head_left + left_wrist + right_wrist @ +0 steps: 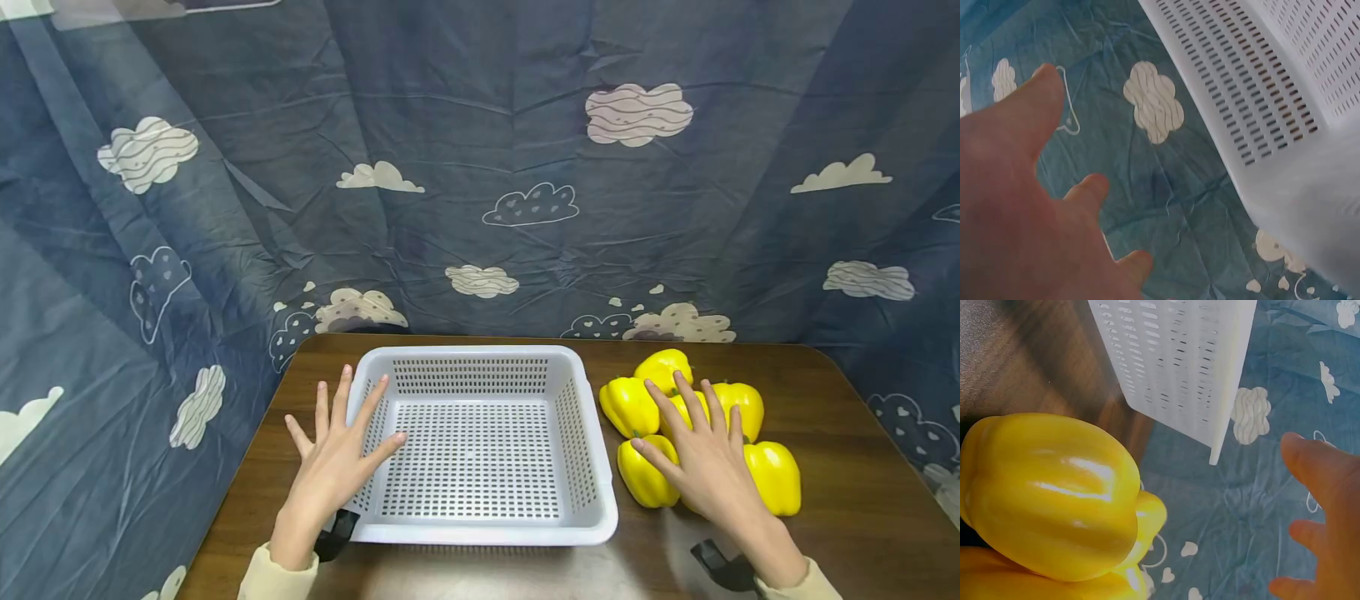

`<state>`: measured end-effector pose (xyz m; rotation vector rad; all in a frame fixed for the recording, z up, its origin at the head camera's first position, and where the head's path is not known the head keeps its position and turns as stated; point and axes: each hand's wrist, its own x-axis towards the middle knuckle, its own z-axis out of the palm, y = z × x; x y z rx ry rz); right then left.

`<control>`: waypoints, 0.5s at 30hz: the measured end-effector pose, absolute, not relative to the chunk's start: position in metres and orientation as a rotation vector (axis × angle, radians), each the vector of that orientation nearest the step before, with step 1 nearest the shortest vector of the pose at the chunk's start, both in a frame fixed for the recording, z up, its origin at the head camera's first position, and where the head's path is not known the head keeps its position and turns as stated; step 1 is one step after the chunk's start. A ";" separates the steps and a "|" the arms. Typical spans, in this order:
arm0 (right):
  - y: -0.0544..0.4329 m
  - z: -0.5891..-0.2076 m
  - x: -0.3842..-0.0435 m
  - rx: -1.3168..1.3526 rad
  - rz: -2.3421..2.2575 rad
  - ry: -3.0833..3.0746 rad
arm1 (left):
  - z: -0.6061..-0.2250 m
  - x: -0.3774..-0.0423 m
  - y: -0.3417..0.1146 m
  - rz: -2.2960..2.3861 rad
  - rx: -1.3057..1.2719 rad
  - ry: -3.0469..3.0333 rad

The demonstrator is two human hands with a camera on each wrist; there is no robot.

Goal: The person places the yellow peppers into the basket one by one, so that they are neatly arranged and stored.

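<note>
A white perforated plastic basket (pixel 480 533) stands on the wooden table, with nothing inside it. My left hand (pixel 333 462) is spread over the basket's left rim, fingers apart and holding nothing. In the left wrist view the basket's wall (pixel 1241 81) rises beside the spread fingers. Several yellow bell peppers (pixel 628 406) lie in a group right of the basket. Over that group my right hand (pixel 708 462) is spread with straight fingers, covering part of some peppers. The right wrist view shows one large pepper (pixel 1054 494) close up, apart from the fingers (pixel 1313 465).
The brown wooden table (pixel 847 467) reaches back to a blue curtain (pixel 465 108) printed with white clouds, which also hangs along the left and right sides. Black straps (pixel 337 533) sit at both wrists, below cream sleeves (pixel 279 575).
</note>
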<state>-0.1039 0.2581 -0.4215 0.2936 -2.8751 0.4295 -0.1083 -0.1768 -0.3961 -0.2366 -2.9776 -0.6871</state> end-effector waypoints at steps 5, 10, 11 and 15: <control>0.258 -0.423 -0.101 0.343 0.434 -2.849 | -0.395 -0.105 -0.189 -0.735 -0.238 -3.001; 0.259 -0.424 -0.098 0.373 0.466 -2.824 | -0.395 -0.103 -0.205 -0.847 -0.248 -3.017; 0.259 -0.425 -0.097 0.379 0.473 -2.816 | -0.396 -0.103 -0.208 -0.873 -0.250 -3.016; 0.261 -0.429 -0.093 0.398 0.496 -2.789 | -0.399 -0.102 -0.220 -0.982 -0.266 -3.008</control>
